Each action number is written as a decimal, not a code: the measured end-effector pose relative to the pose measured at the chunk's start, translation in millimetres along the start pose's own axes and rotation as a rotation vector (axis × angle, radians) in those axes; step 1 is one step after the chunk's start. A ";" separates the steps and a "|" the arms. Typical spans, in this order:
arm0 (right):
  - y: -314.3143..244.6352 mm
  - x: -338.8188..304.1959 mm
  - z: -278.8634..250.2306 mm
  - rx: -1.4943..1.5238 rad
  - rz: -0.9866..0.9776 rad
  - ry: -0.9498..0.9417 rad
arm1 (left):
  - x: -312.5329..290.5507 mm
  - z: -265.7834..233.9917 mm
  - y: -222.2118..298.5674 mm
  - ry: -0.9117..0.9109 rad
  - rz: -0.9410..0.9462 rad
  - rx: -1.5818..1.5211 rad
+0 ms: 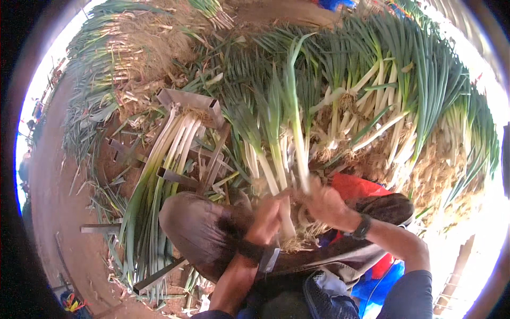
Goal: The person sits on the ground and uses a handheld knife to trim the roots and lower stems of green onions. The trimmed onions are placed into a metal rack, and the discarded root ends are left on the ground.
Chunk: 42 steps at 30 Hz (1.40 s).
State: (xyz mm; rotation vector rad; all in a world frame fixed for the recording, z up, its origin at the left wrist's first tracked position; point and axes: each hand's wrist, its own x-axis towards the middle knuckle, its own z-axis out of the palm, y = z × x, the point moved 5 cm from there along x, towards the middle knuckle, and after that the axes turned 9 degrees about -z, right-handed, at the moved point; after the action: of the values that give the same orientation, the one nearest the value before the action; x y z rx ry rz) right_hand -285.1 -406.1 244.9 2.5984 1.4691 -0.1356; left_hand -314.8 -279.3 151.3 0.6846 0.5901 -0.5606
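Observation:
Between my knees I hold long green onions with white stalks and green leaves. My left hand (265, 217) is closed round a green onion (271, 171), whose white base and stringy roots (294, 243) show below the fingers. Beside it, my right hand (328, 204) is closed at the lower end of another green onion (298, 151), which stands nearly upright with its leaves pointing away from me. The right fingertips are slightly blurred. Pale peeled skins and roots lie just under both hands.
On the left, a metal frame (186, 99) holds a bundle of trimmed green onions (159, 154). Its bars stick out near my left knee. Heaps of green onions (393, 95) spread across the far side and right. More lie in a pile (114, 58) at the far left, beside bare ground (53, 175).

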 end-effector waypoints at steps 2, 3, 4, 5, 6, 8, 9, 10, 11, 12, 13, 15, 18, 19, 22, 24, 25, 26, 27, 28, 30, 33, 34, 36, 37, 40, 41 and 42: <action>-33.4 -10.6 23.5 0.512 0.086 -0.250 | -10.1 2.3 -16.8 -0.268 -0.078 -0.169; -45.8 -17.5 29.0 0.665 0.172 -0.314 | -15.7 -2.8 -8.0 -0.229 0.235 0.264; -52.1 -25.4 33.8 0.814 0.264 -0.401 | -25.8 -0.4 -0.1 -0.266 0.578 0.693; -54.8 -27.0 28.1 0.747 0.155 -0.356 | -31.1 0.3 -1.6 -0.289 0.728 0.899; -52.7 -26.2 18.3 0.624 0.002 -0.248 | -32.3 -1.8 -2.6 -0.303 0.744 0.996; -32.4 -24.6 2.0 0.422 -0.332 -0.062 | -26.9 -8.5 -7.1 -0.283 0.409 0.867; -9.0 -22.3 -4.1 0.276 -0.307 0.070 | -28.1 -10.6 -12.8 -0.267 0.149 0.750; 15.3 -18.6 -9.3 0.108 -0.275 0.228 | -30.6 -6.0 -11.9 -0.243 0.047 0.602; 48.2 -3.2 4.9 0.299 -0.098 0.085 | -39.5 1.8 -7.3 -0.269 0.040 0.478; 70.4 8.5 15.6 0.439 0.052 0.089 | -58.3 5.2 -3.5 -0.220 0.063 0.543; 92.4 19.0 27.0 0.578 0.205 0.114 | -82.3 8.6 2.2 -0.173 0.132 0.714; 107.6 41.8 50.4 0.655 0.352 0.190 | -101.5 15.2 10.4 -0.211 -0.021 0.492; 95.4 73.4 84.0 0.718 0.356 0.109 | -134.7 17.9 19.2 -0.215 0.006 0.462; 87.0 80.4 86.5 0.636 0.321 0.154 | -145.9 16.2 17.0 -0.200 -0.055 0.427; 76.4 78.7 91.2 0.377 0.249 0.124 | -171.7 12.9 17.0 -0.097 -0.112 0.304; 91.2 64.4 96.8 0.210 0.242 -0.076 | -188.3 15.4 23.4 -0.087 -0.074 0.317; 108.9 51.2 94.4 0.233 0.296 -0.059 | -195.7 12.7 28.2 -0.042 -0.104 0.349; 127.8 36.5 89.9 0.240 0.324 -0.007 | -202.8 11.6 32.0 -0.024 -0.114 0.337; 151.9 24.0 89.0 0.238 0.437 -0.065 | -209.2 11.5 36.8 -0.043 -0.135 0.359; 177.1 13.0 84.9 0.214 0.554 -0.119 | -213.6 12.3 41.5 -0.082 -0.140 0.377; 192.3 -1.3 74.4 0.072 0.452 -0.238 | -220.5 12.2 46.3 -0.079 -0.129 0.390; 173.2 -4.6 35.3 0.164 0.512 -0.074 | -218.1 15.2 48.3 -0.060 -0.110 0.452; 143.6 3.2 17.9 0.161 0.390 0.037 | -214.6 16.7 47.5 -0.042 -0.119 0.466; 61.6 15.7 -18.9 0.221 0.045 0.396 | -207.1 20.0 46.1 -0.014 -0.143 0.511; 12.7 17.3 -36.0 0.202 -0.208 0.601 | -204.2 21.3 47.0 -0.008 -0.143 0.521; -58.3 33.5 -63.4 0.487 -0.469 0.844 | -201.3 25.0 51.5 -0.098 -0.217 0.475; -55.6 38.3 -68.0 0.536 -0.431 0.819 | -202.5 26.9 54.0 -0.155 -0.251 0.408; -44.6 44.3 -77.1 0.621 -0.387 0.846 | -209.8 32.3 67.8 -0.250 -0.067 0.447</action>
State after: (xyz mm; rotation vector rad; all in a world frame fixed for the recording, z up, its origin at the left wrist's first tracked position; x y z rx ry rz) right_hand -300.3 -332.4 309.9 2.9526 2.5488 0.6512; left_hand -407.7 -200.5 337.9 0.9992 0.2531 -0.8391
